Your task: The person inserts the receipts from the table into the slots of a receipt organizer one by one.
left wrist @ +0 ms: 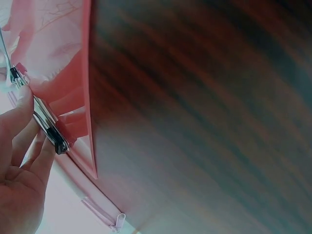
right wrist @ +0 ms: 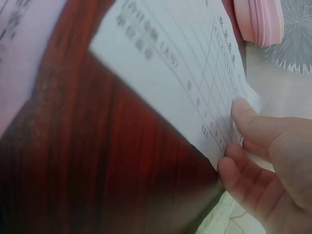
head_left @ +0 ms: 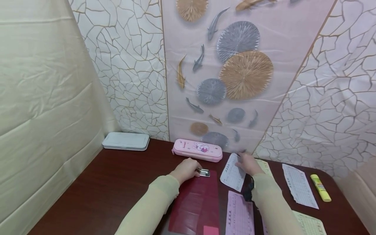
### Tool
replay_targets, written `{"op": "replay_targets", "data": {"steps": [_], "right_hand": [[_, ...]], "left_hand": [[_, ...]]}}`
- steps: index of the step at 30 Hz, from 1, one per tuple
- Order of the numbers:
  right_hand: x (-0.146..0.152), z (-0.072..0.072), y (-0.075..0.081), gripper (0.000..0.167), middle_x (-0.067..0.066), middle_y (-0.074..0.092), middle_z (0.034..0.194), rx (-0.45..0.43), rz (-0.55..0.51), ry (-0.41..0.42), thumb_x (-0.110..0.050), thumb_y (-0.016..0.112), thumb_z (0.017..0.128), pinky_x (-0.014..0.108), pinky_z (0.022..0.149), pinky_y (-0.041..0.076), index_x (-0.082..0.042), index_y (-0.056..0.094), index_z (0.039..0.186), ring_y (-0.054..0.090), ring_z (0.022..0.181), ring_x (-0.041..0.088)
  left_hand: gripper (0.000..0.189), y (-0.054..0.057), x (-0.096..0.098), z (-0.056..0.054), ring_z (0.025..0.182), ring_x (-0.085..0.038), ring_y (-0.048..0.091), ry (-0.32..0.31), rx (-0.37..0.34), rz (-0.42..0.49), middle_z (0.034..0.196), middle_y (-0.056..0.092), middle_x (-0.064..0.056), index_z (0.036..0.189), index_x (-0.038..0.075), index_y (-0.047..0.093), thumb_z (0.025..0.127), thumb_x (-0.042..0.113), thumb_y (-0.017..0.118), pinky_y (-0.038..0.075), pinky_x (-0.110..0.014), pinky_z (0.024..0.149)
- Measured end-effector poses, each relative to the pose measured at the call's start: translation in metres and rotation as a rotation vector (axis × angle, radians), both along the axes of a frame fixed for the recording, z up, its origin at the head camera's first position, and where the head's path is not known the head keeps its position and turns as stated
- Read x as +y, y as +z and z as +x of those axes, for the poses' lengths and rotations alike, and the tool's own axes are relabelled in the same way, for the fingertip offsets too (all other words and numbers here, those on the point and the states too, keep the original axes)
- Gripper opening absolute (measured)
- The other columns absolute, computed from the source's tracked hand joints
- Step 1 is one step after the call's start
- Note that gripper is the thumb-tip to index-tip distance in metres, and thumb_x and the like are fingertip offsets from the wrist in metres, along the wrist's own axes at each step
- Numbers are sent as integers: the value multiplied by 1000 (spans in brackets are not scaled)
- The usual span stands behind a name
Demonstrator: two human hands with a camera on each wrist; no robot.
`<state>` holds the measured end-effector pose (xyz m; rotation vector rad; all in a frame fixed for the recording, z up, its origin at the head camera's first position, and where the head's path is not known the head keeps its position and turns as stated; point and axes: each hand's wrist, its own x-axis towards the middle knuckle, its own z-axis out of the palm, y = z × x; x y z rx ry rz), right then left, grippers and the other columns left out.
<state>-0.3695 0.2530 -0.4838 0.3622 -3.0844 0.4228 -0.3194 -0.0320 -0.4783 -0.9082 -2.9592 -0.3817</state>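
cloth [head_left: 210,58] backs a brown table [head_left: 102,189] — left grip [head_left: 187,169] pinching metal clip [head_left: 205,172], right grip [head_left: 249,164] pinching white paper [head_left: 233,174].

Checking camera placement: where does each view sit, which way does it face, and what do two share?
Head: worn on the head, facing forward and down at the table; left hand, right hand and sleeves show.
Left wrist: on that wrist, facing the left hand, which shows holding a metal clip.
Right wrist: on that wrist, facing the right hand, shown pinching a white slip.
Head and right wrist share that slip.
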Motion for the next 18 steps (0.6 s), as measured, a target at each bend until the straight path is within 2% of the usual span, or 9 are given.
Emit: {"op": "replay_targets", "data": {"steps": [5, 8, 13, 18], "right_hand": [[1, 2, 0, 53, 36, 51, 124, 26, -13, -1, -10, 68, 85, 55, 100, 37, 18, 48, 125, 47, 118, 49], [1, 5, -1, 47, 34, 54, 119, 51, -38, -15, -10, 69, 84, 55, 100, 37, 16, 54, 120, 48, 116, 48], [2, 10, -5, 32, 29, 56, 107, 72, -131, -50, -9, 70, 82, 55, 93, 41, 11, 61, 105, 53, 105, 44], [-1, 13, -5, 29, 25, 58, 101, 88, -201, -90, -8, 70, 82, 52, 85, 45, 8, 59, 103, 56, 96, 39]], "left_hand": [[7, 1, 0, 0, 69, -5, 54, -2, -4, 10, 72, 64, 13, 78, 19, 72, 76, 22, 77, 46, -20, 70], [7, 3, 0, 0, 71, -4, 55, -1, -18, 11, 74, 65, 13, 81, 19, 73, 77, 22, 77, 47, -20, 71], [10, 2, 0, 0, 76, -3, 58, 6, -26, 1, 80, 68, 13, 87, 19, 75, 78, 22, 77, 48, -19, 74], [6, 2, -1, 1, 71, -4, 54, 1, -16, -4, 76, 65, 13, 83, 19, 73, 78, 21, 76, 46, -19, 71]]}}
